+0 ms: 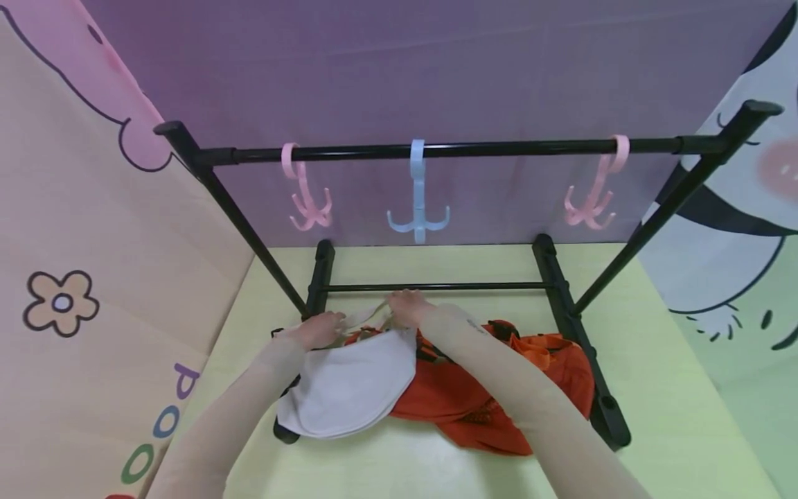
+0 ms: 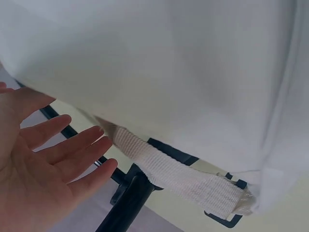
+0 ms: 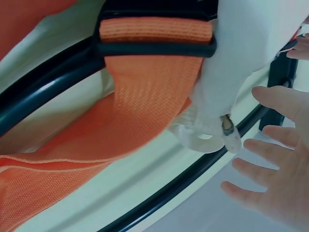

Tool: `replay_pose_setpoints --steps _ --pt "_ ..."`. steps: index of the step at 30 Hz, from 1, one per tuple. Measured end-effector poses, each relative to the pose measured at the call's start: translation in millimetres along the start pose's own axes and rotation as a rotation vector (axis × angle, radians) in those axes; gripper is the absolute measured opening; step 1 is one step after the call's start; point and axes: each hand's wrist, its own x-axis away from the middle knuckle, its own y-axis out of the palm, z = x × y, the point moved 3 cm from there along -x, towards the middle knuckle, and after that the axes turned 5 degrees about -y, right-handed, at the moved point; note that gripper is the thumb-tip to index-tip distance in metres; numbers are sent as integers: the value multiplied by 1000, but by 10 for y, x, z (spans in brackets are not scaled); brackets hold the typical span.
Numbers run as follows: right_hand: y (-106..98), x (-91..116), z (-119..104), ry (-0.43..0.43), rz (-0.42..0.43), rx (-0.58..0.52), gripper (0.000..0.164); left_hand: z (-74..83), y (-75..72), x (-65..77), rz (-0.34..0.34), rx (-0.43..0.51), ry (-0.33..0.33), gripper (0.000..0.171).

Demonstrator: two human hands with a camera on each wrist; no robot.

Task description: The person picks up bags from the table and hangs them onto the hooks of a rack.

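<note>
A white cloth bag [image 1: 349,384] lies at the front left of the rack's base, with a pale woven strap [image 2: 176,174] along its far edge. My left hand [image 1: 321,330] is at the bag's far left corner; in the left wrist view its fingers are straight, their tips beside the strap. At the bag's far right corner is my right hand [image 1: 408,308], with fingers spread beside the white fabric in the right wrist view. An orange-red bag [image 1: 449,395] lies partly under the white one, its orange strap [image 3: 145,96] running through a black buckle [image 3: 157,48].
A black rack spans the table, its top bar [image 1: 499,147] carrying a pink hook [image 1: 305,194] at left, a blue hook [image 1: 418,194] in the middle and another pink hook [image 1: 595,190] at right. A low crossbar [image 1: 474,286] runs behind the bags. Printed cloth walls [image 1: 112,235] surround the table.
</note>
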Motion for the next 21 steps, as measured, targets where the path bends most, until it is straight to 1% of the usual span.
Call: replay_pose_setpoints --steps 1,4,5,7,11,12,14,16,18,19,21 --pt "19 -22 13 8 -4 -5 61 -1 3 -5 -3 -7 5 37" --pt "50 -43 46 22 -3 -32 65 -8 17 -25 -14 -18 9 34" --pt "-21 20 5 41 -26 -46 63 -13 23 -34 -17 -31 11 34" --pt "-14 36 21 44 -17 -80 60 -25 40 -55 -16 -54 11 33" --pt "-1 79 52 60 12 -115 48 -38 62 -78 6 -96 23 34" --pt "9 81 61 63 19 -118 45 -38 64 -83 6 -93 19 34" --pt "35 76 80 63 38 -110 41 -49 76 -104 -3 -73 4 28" --pt "72 50 95 50 37 -67 42 -114 133 -191 -26 -61 -19 23" --pt "104 15 108 43 25 -20 43 -192 207 -264 -5 -90 7 22" --pt "116 -1 113 46 11 -1 43 -331 334 -407 22 -117 36 20" --pt "137 -31 119 51 -18 30 40 -650 612 -719 95 -177 117 20"
